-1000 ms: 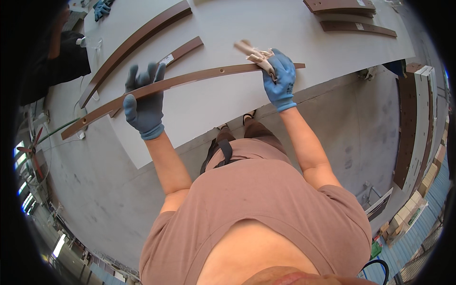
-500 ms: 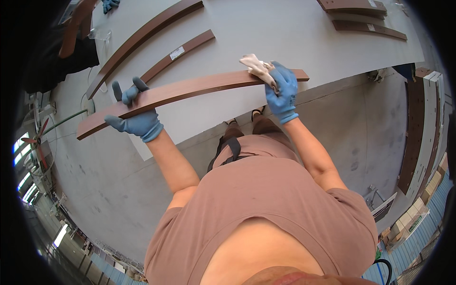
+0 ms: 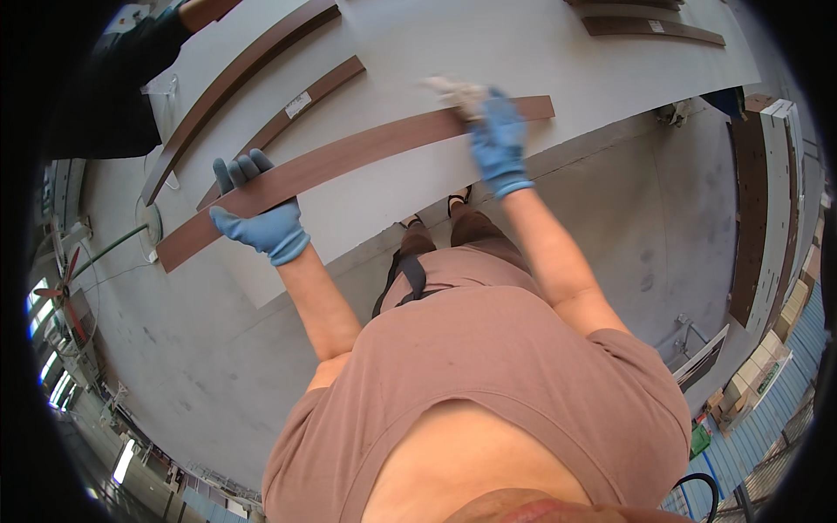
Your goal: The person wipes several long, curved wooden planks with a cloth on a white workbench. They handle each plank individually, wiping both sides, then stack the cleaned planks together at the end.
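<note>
A long, slightly curved brown board (image 3: pixel 349 159) slants in front of me above the near edge of the table. My left hand (image 3: pixel 266 234), in a blue glove, is closed round its left part, thumb on the near side and fingers past the far edge. Near the board's right end, my gloved right hand (image 3: pixel 500 148) grips a whitish cloth (image 3: pixel 455 94) against the wood. Motion blurs this hand and the cloth, so the fingertips are hard to see.
On the pale tabletop (image 3: pixel 418 52) lie a shorter labelled board (image 3: pixel 336 83), a long curved board (image 3: pixel 209 91) and more boards (image 3: pixel 654 31) at far right. Another person's dark sleeve (image 3: pixel 139 74) reaches in at far left. Long panels (image 3: pixel 751 209) are stacked on the right.
The board has tilted so its broad face shows more, and its right end sits higher in the picture. My right hand with the cloth has shifted slightly left. A co-worker's arm reaches further in.
</note>
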Demonstrator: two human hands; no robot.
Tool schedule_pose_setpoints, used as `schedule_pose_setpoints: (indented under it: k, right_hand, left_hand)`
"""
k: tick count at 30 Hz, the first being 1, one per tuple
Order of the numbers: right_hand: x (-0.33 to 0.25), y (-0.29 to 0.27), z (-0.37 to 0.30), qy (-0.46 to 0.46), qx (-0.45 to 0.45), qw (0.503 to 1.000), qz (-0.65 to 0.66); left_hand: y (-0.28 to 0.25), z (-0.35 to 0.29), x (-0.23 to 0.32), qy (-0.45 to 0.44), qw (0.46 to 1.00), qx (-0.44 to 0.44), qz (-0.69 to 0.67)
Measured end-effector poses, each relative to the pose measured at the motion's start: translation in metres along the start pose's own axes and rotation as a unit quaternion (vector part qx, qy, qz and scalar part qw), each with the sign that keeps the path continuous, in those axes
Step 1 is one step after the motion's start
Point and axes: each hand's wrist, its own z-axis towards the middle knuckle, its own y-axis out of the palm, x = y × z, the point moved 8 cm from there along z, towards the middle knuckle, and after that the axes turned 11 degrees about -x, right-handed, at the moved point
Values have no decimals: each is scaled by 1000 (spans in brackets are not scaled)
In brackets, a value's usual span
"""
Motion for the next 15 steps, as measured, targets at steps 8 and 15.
schedule_pose_setpoints:
  k: [8, 15]
  right_hand:
    - [144, 5, -45, 279, -5, 960, -28]
    - [-161, 23, 17, -56, -78, 990, 102]
  left_hand:
    - [13, 0, 2, 2, 998, -61, 6]
    - [32, -4, -6, 15, 994, -104, 14]
